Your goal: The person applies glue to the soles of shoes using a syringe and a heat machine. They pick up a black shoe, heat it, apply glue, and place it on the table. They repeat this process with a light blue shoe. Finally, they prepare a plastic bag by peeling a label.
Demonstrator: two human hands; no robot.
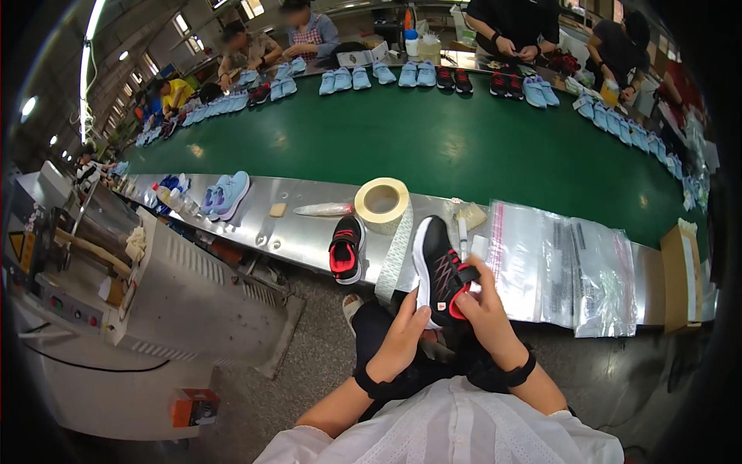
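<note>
Between my two hands is a black sneaker (pixel 438 259) with red lining and a white sole, its toe pointing away from me. My left hand (pixel 403 334) grips the sole side near the heel. On the other side my right hand (pixel 487 313) holds the shoe by its collar and strap, the thumb at the red opening. A matching black and red sneaker (pixel 347 249) rests on the metal ledge to the left. Beside it lies a roll of stickers (pixel 382 203), its loose strip (pixel 394 263) hanging over the ledge's front edge.
Clear plastic bags (pixel 533 271) and a cardboard box (pixel 682 274) are on the right of the ledge. Light blue shoes (pixel 226 195) stand at left. Beyond runs a green conveyor belt (pixel 309 139), lined with shoes and people. A grey machine (pixel 178 286) stands at my left.
</note>
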